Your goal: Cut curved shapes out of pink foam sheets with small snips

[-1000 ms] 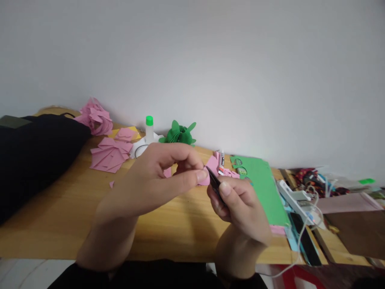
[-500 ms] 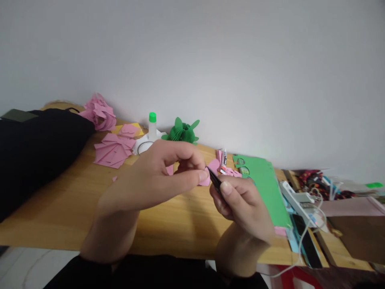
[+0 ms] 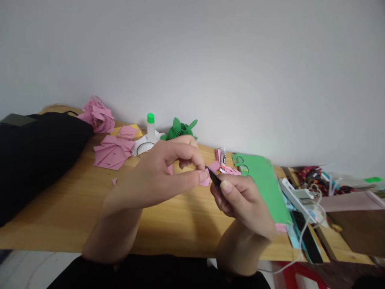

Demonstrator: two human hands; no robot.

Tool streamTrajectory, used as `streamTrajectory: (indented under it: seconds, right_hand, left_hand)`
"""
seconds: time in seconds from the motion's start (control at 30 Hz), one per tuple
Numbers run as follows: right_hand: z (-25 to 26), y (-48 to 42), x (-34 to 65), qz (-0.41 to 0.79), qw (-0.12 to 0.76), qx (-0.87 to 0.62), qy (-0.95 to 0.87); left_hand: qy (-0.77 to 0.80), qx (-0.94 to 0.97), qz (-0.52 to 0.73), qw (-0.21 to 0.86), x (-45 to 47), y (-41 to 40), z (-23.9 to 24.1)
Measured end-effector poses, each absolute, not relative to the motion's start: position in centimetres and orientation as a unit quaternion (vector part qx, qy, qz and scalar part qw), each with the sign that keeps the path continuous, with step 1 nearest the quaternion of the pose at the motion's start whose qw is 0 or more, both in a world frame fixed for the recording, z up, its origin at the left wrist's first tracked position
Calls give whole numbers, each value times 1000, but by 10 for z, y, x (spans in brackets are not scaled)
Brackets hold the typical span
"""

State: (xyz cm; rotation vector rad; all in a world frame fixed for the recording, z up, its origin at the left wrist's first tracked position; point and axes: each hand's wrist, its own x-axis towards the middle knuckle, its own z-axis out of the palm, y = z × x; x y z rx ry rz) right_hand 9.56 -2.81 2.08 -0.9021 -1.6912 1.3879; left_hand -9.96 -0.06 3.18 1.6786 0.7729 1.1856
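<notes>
My left hand (image 3: pixel 168 172) pinches a small pink paper piece (image 3: pixel 205 180) between thumb and fingertips, its edge showing past the thumb. Gripped in my right hand (image 3: pixel 240 200) is a pair of black tweezers (image 3: pixel 214 178), with the tips at the pink piece beside my left fingertips. Whether the tips clamp the paper, I cannot tell. Both hands are above the wooden table (image 3: pixel 177 224). Beyond my left hand stands a green paper shape (image 3: pixel 180 130) with fanned folds and leaf-like tips, its lower part hidden.
Pink folded papers (image 3: pixel 111 151) and a green-capped glue stick (image 3: pixel 150 126) are at the back left, beside a black bag (image 3: pixel 39 156). A glue tube (image 3: pixel 223 160) lies near pink scraps. Green sheets (image 3: pixel 261 180), a white power strip (image 3: pixel 296 200) and a phone (image 3: pixel 306 237) lie right.
The view has shifted slightly. My hands keep almost the same pose, with the tweezers still at the pink paper piece.
</notes>
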Motion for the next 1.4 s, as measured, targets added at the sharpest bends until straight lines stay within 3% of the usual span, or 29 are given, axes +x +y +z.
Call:
streamTrajectory:
  seconds: [0.1, 0.37, 0.67, 0.9, 1.1, 1.4]
  right_hand:
    - [17, -32, 106, 553, 381, -375, -639]
    - [-24, -52, 155, 627, 427, -482, -438]
    - [-91, -60, 202, 532, 549, -597, -244]
    - [-113, -54, 202, 435, 607, -634, -203]
    - [-117, -54, 213, 343, 642, -663, -173]
    - [-101, -53, 205, 340, 630, -669, -201]
  left_hand:
    - [285, 684, 470, 480, -89, 2, 27]
    - [311, 507, 311, 741, -19, 23, -8]
    - [409, 457, 225, 757, 80, 43, -97]
    - [437, 522, 207, 703, 116, 44, -117]
    - [445, 675, 212, 549, 124, 60, -121]
    - [443, 786, 183, 390, 130, 66, -127]
